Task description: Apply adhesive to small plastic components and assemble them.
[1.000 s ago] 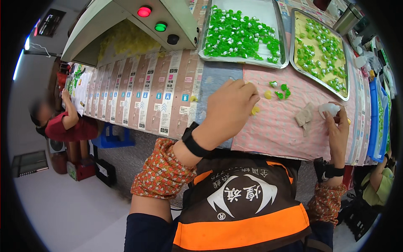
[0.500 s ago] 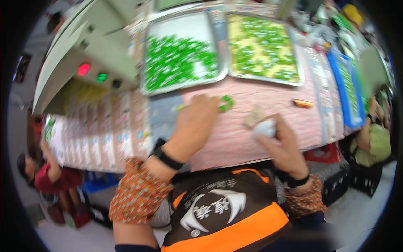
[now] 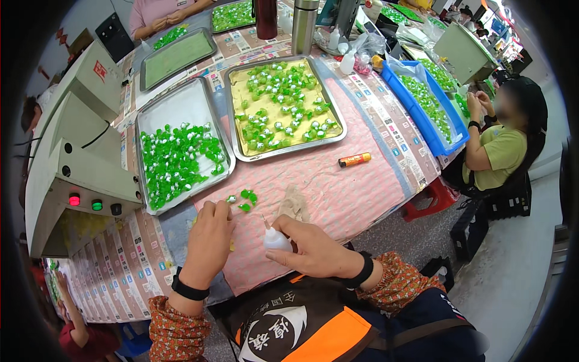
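Note:
In my right hand [image 3: 322, 250] is a small white squeeze bottle [image 3: 277, 240] with a thin needle tip pointing up. The thumb and fingers wrap round its body. My left hand [image 3: 208, 244] rests on the pink cloth [image 3: 325, 193] with its fingers curled down and together. Whatever its fingertips grip, if anything, is hidden. Just beyond them lie several loose green pieces [image 3: 248, 200], one with a white-and-black ball-shaped part [image 3: 231, 199]. A crumpled beige scrap of cloth [image 3: 294, 204] lies past the bottle.
Two metal trays stand beyond my hands: one white-lined [image 3: 175, 111], one yellow-lined [image 3: 240, 81], both bearing green pieces. A small orange-and-black cylinder [image 3: 354, 160] lies rightward. At left is a grey machine [image 3: 57, 175] with lit lamps. A blue bin [image 3: 453, 131] and a seated co-worker [image 3: 503, 136] are at right.
The view has tilted up and turned, showing more of the far table. My right hand has brought the bottle closer to my left hand. The bottle's needle tip now shows clearly.

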The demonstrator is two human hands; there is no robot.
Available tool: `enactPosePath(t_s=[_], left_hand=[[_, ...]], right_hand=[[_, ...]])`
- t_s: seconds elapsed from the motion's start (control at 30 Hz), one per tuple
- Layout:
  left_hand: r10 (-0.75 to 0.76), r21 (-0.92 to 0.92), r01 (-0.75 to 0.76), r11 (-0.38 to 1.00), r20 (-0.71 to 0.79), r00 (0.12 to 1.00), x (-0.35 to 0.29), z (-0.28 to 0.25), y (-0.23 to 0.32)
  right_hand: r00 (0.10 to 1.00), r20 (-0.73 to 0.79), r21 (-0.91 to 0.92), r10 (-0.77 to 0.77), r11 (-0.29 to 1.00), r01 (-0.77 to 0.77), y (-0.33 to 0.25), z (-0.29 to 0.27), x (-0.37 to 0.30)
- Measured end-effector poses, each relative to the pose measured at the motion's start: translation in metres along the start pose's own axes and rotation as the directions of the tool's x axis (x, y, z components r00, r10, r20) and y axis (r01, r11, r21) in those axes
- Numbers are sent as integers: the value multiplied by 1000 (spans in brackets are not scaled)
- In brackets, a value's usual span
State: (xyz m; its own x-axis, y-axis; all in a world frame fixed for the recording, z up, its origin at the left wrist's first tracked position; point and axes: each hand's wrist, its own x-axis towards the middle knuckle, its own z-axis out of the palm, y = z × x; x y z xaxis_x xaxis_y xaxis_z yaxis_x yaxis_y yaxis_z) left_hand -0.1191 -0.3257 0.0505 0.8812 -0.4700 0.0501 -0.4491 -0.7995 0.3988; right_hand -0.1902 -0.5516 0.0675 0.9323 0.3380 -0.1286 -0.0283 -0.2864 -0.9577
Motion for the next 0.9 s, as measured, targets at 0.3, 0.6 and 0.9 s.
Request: enactPosePath(t_s=[0.3,0.6,0.9], left_hand=[[50,-167,-57,984,-47,998,-13,-15,4],[285,-273,-384,882,-340,896,-60,-34,46],[111,-498,-274,823,-332,937,-91,-25,45]], right_hand=[[992,-128,118,-7,993,22,12,18,8],[997,49,522,58,849,-75,-15,21,14],[991,124,620,47,776,-114,-15,38,13]])
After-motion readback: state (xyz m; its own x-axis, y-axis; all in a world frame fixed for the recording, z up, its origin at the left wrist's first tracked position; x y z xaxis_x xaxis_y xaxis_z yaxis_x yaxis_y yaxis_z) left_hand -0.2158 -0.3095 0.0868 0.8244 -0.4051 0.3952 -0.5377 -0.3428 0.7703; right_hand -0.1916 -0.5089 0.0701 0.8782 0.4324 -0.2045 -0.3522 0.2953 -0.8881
